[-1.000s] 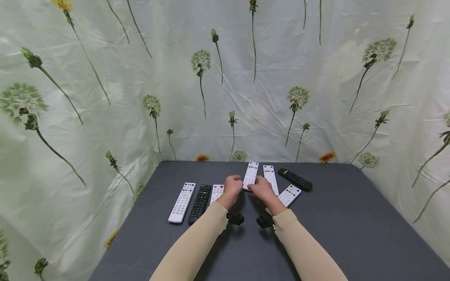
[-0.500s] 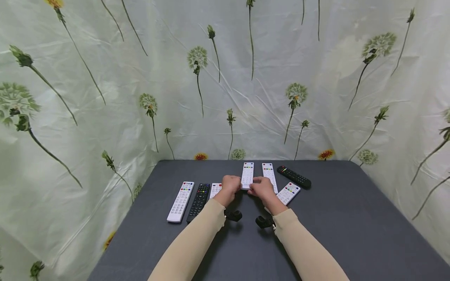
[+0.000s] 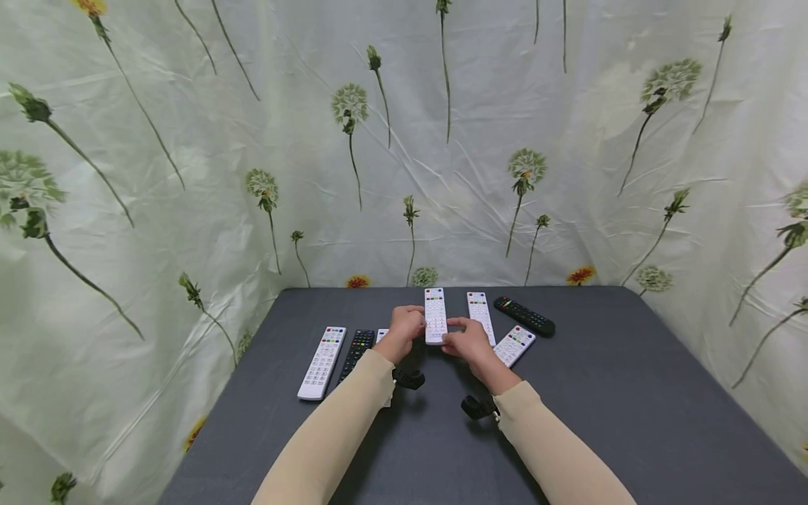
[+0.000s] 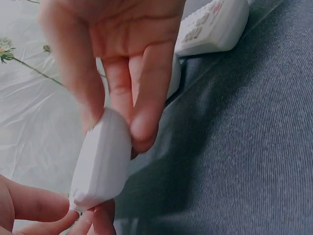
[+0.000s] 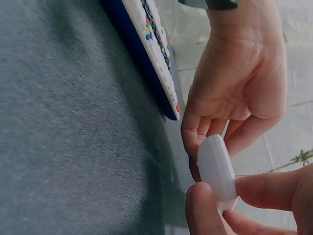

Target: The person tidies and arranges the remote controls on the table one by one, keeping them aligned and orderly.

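A white remote control (image 3: 435, 315) with red, blue and other coloured buttons is between my two hands at the far middle of the table. My left hand (image 3: 405, 328) pinches its left edge between thumb and fingers; my right hand (image 3: 468, 339) pinches the right edge near the lower end. In the left wrist view the remote's white end (image 4: 102, 161) hangs over the dark cloth, with the right hand (image 4: 122, 29) above it and left fingertips below. The right wrist view shows the same white end (image 5: 217, 169) between the left hand (image 5: 239, 83) and the right fingertips.
Left of the hands lie a white remote (image 3: 322, 365), a black remote (image 3: 356, 353) and another white one (image 3: 381, 334) half hidden by the left arm. To the right are two white remotes, one long (image 3: 481, 319), one slanted (image 3: 513, 346), and a black one (image 3: 525, 315).
Fingers of both hands have closed on the remote's edges. It has moved left, away from the long white remote on the right, and now points straighter ahead. Both hands moved left with it.
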Tool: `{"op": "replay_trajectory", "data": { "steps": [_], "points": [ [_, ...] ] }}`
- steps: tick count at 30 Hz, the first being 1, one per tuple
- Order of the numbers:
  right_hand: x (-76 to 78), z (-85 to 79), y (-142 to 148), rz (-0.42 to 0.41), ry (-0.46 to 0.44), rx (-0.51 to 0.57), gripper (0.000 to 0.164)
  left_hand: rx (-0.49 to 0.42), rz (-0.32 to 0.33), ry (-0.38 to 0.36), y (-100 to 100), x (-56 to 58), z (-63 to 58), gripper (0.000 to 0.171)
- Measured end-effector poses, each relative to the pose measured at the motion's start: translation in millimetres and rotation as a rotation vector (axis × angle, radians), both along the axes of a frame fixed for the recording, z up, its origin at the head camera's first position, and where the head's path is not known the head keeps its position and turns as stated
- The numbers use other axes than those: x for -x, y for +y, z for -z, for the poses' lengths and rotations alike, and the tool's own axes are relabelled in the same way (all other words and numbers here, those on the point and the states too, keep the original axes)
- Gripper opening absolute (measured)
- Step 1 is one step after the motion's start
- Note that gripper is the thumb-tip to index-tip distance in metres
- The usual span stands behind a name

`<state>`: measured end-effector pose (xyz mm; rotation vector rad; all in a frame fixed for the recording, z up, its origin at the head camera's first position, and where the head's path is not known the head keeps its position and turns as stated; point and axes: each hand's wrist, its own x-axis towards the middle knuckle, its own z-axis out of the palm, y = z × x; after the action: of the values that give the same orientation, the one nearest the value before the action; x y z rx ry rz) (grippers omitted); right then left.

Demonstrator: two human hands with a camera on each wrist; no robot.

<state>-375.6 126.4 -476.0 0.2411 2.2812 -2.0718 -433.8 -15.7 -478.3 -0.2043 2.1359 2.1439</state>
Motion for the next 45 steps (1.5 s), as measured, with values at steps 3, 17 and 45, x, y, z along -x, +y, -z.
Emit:
{"op": "replay_trajectory", "data": {
  "steps": [3, 17, 45],
  "points": [
    [-8.1, -2.5, 0, -0.030, 0.010, -0.004, 0.048, -0.028, 0.013, -0.015, -5, -0.1, -1.6, 0.047],
    [-40.6, -9.6, -9, -0.151, 0.084, -0.003, 0.051, -0.039, 0.038, 0.007, -40, 6.1, -16.4, 0.046],
    [-83.7, 12.2, -19, -0.309, 0.185, -0.166, 0.081, 0.178, 0.170, 0.032, -64, -5.4, -19.0, 0.024]
  ]
}}
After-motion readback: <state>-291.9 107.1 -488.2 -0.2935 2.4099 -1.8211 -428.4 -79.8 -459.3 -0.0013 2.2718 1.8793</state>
